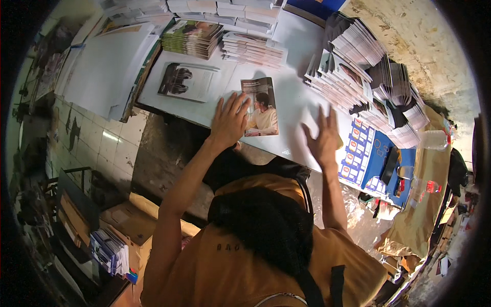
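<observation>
A booklet (262, 110) with a picture of a seated figure in a light top lies on the white table (290, 128) in front of me. My left hand (231, 118) rests over its left edge, fingers stretched out and a little apart. To the right, my right hand (323, 137) is held above or on the tabletop with its fingers spread and nothing visible in them. Left of the booklet lies another booklet or small stack (189, 82) with a dark picture on its cover. I cannot tell whether my right palm touches the table.
Behind stand green-covered booklets (192, 40) and a pale stack (253, 49). Fanned booklet piles (340, 74) line the right side. A blue printed sheet (365, 153) covers the right corner, near a clear bottle (434, 139). Large white sheets (110, 66) lie at left; a cardboard box (130, 220) stands below.
</observation>
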{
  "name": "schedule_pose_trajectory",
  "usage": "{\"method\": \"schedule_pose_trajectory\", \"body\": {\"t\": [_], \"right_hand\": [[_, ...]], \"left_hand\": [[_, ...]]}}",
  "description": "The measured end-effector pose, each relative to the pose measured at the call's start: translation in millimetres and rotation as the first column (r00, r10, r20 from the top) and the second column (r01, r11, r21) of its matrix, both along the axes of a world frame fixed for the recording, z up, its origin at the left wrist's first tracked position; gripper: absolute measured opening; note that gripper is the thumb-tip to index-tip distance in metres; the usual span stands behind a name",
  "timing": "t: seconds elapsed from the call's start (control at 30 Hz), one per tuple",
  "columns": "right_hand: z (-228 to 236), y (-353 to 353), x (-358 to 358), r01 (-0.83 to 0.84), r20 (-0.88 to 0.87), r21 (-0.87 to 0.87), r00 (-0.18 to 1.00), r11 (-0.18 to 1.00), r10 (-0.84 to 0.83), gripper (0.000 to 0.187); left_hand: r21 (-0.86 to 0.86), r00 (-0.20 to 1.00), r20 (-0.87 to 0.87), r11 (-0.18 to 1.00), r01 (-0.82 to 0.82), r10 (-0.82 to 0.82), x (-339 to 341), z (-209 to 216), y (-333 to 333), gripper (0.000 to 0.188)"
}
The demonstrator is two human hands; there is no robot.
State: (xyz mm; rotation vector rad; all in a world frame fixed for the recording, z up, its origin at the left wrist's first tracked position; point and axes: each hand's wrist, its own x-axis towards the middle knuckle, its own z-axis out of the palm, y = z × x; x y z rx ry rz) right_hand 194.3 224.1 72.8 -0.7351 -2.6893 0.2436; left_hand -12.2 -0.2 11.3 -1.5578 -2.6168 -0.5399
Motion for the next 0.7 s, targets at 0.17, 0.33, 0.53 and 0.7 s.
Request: {"method": "schedule_pose_trajectory", "body": {"t": [0.17, 0.33, 0.53, 0.7], "right_hand": [[-22, 34, 54, 0.09, 0.039, -0.046, 0.995, 0.995, -0.088, 0.068], [4, 13, 10, -0.357, -0.23, -0.317, 0.928, 0.879, 0.294, 0.056], [-18, 12, -85, -0.585, -0.026, -0.061, 0.811, 0.808, 0.585, 0.05], [-29, 37, -148, -0.48, -0.119, 0.025, 0.87, 0.877, 0.479, 0.048]], "left_hand": [[0.084, 0.996, -0.09, 0.996, -0.007, 0.015, -4, -4, -3, 0.049], [0.059, 0.998, -0.067, 0.998, -0.007, 0.011, -4, 0, -1, 0.049], [-0.028, 0.999, -0.046, 1.0, -0.011, 0.01, -2, 1, 0, 0.048], [-0.022, 0.999, -0.047, 1.0, -0.004, 0.003, 0, 2, -1, 0.048]]}}
